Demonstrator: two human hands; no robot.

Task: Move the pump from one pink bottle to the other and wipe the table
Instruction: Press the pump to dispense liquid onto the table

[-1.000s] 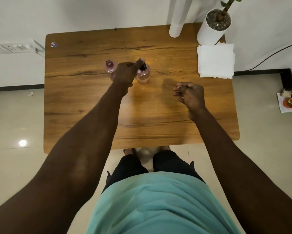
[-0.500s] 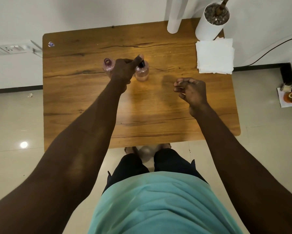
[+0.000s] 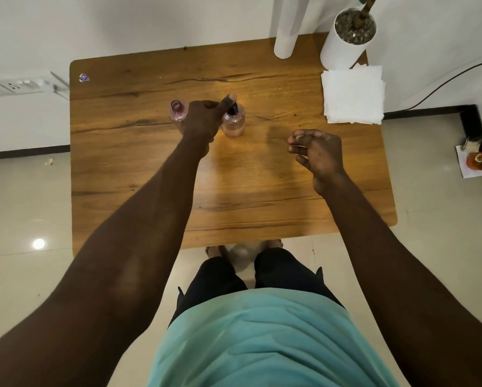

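Wooden table [image 3: 150, 177] against a white wall, pale tiled floor all around. At far left, a wall socket [image 3: 13, 85], well clear of the work.

On the tabletop, first an open pink bottle [image 3: 177, 114], upright, its neck bare and no pump in it. Just beside it and partly covering it, the left hand [image 3: 203, 121], curled, with one finger laid across the top of the pump [image 3: 233, 109]. Cannot tell whether the hidden fingers actually clamp the pump collar or only rest against it. Pump standing in the second pink bottle [image 3: 234, 125], also upright, touching the hand.

Further right, the right hand [image 3: 318, 155], hovering above bare wood, fingers loosely half-curled, holding nothing. Beyond it, a napkin stack [image 3: 353, 93] near the back right corner, with a white pot [image 3: 346, 43] behind.

Hardly anything changed over the last second: same finger on the same pump, same idle right hand, only a slight shift of view. Probably a twist or press in progress rather than a lift. Impossible to say from this whether seating or loosening. Wiping evidently not begun.
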